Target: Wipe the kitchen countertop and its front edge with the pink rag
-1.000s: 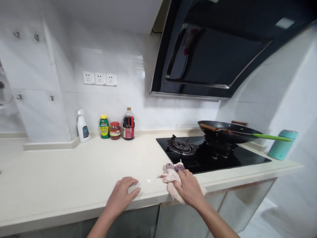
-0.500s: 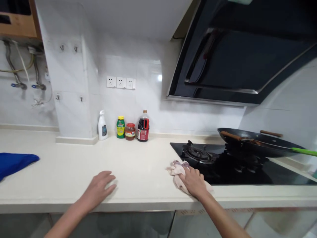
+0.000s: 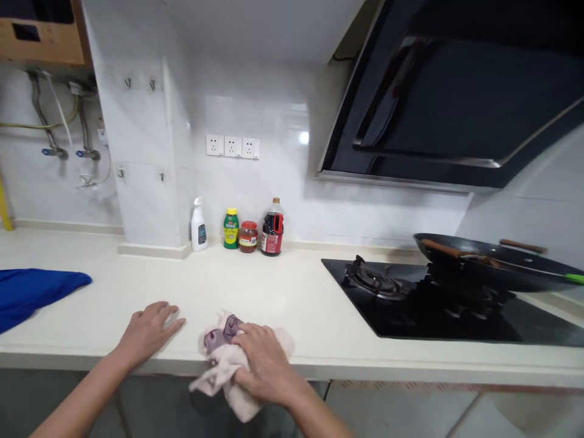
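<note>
Head view, from the left edge: a wood-coloured wall unit (image 3: 45, 33) hangs above pipes with blue-handled valves (image 3: 88, 154), and below them a blue cloth (image 3: 41, 295) lies on the pale desk (image 3: 314, 328), cut off by the picture's edge. Next comes a white tiled pillar (image 3: 141, 134) with four small hooks on its front. Before it is the left hand (image 3: 148, 331), back upward and holding nothing, its fingers loosely spread and a little curled, the thumb apart from them; whether they touch the desk I cannot tell. A white spray bottle (image 3: 199, 228) stands upright beside the pillar. Then, bunched at the front edge of the desk, is a pale pink rag (image 3: 221, 359) with purple patches, its lower part hanging past the edge. Behind it, near the wall, stand a green bottle (image 3: 231, 232) with a yellow cap and, just beside it, a red-lidded jar (image 3: 248, 238). The right hand (image 3: 264, 362) is on the rag, fingers close together on top and thumb lower down, gripping the folds. A bottle of dark liquid (image 3: 272, 234) stands behind that hand. Farther right, a black hob (image 3: 396, 319) is set in the desk, with a dark range hood (image 3: 456, 103) above. A wok (image 3: 511, 280) with brown handles sits over the hob's right side, a green-handled utensil (image 3: 573, 278) lying across it.
</note>
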A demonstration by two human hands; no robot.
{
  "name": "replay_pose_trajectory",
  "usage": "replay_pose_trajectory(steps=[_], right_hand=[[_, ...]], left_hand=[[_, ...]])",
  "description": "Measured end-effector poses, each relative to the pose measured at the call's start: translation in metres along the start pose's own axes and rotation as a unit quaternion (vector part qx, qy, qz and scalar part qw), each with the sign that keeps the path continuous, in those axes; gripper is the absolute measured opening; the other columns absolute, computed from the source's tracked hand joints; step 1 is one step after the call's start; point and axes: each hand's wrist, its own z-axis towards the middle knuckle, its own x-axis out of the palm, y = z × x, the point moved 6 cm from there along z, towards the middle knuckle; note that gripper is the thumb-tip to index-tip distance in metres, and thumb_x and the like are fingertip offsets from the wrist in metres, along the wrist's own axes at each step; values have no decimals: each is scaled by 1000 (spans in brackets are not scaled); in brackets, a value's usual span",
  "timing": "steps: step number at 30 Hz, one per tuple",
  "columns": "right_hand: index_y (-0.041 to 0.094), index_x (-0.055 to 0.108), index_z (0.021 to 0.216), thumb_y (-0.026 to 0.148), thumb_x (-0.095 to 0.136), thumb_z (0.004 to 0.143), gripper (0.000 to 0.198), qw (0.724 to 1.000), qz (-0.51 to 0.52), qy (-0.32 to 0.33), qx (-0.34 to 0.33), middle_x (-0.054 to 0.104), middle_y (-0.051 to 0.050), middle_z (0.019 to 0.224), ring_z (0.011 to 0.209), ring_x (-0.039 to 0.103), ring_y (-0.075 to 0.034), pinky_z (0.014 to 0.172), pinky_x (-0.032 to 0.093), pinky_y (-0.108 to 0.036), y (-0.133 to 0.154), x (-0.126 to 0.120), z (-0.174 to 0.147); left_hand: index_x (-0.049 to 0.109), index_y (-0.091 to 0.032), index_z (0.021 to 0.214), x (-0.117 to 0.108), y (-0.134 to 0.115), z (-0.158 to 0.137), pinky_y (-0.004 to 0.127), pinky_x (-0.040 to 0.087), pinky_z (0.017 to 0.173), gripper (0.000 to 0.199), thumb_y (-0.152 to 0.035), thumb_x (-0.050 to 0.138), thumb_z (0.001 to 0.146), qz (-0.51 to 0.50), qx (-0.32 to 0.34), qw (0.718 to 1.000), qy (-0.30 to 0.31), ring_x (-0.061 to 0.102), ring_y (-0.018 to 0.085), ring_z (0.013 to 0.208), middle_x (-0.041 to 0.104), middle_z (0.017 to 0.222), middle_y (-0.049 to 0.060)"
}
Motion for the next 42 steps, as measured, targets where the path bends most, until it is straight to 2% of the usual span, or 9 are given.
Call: replay_pose_trajectory(steps=[7,12,16,19,24,30,34,38,42], right_hand=[[23,60,126,29,52,82,46,981,-115,-66,142,53,-10,146,136,42,-30,117,25,-53,-90,-62,-101],[22,63,122,41,40,88,45,912,-260,-158,274,57,-13,142,136,44,-34,114,25,-62,-175,-108,-204],[19,63,122,47,32,90,52,856,-299,-208,367,61,-16,134,128,50,-36,106,36,-58,-196,-126,-241],[17,63,121,46,30,92,53,856,-298,-166,388,62,-17,130,121,54,-35,103,40,-54,-184,-121,-215],[23,62,131,44,34,95,50,911,-258,-47,319,53,-10,146,131,47,-31,108,37,-47,-178,-103,-139],[19,51,145,42,36,100,53,863,-266,-12,429,50,-15,146,131,49,-34,109,34,-48,-242,-122,-71],[17,40,153,54,36,102,64,857,-247,-22,452,46,-22,147,133,48,-39,109,33,-53,-251,-120,-13],[31,38,156,68,35,100,67,901,-205,19,383,37,-18,156,140,40,-39,112,28,-56,-210,-79,49],[42,40,153,72,46,96,64,955,-136,90,246,29,-8,163,149,26,-35,118,21,-52,-126,-22,80]], left_hand=[[62,-20,133,-3,6,-2,56,36,109,62,-58,38,90,-37,-50,998,15,45,37,140,56,145,18],[63,-21,132,-5,4,-2,57,36,110,62,-58,38,89,-46,-60,997,25,44,38,141,56,145,18],[63,-20,133,-3,4,-3,57,35,111,65,-60,36,89,-51,-61,996,27,43,37,142,54,147,18],[62,-20,134,0,5,-3,57,34,111,66,-60,36,90,-46,-60,997,22,44,37,141,54,148,18],[63,-20,134,4,8,-5,55,36,110,63,-57,37,91,-46,-56,997,10,44,36,142,55,148,18],[66,-21,130,5,13,-4,52,36,111,58,-55,41,91,-56,-70,996,0,45,33,142,57,146,15],[69,-23,124,5,17,-3,52,37,111,52,-54,45,91,-73,-82,994,-7,48,33,139,60,142,14],[71,-25,122,6,19,-2,53,36,111,49,-54,47,91,-91,-92,992,-13,49,34,138,61,141,13],[71,-24,122,5,19,-3,51,35,112,48,-52,48,91,-101,-100,990,-17,49,33,138,61,142,12]])
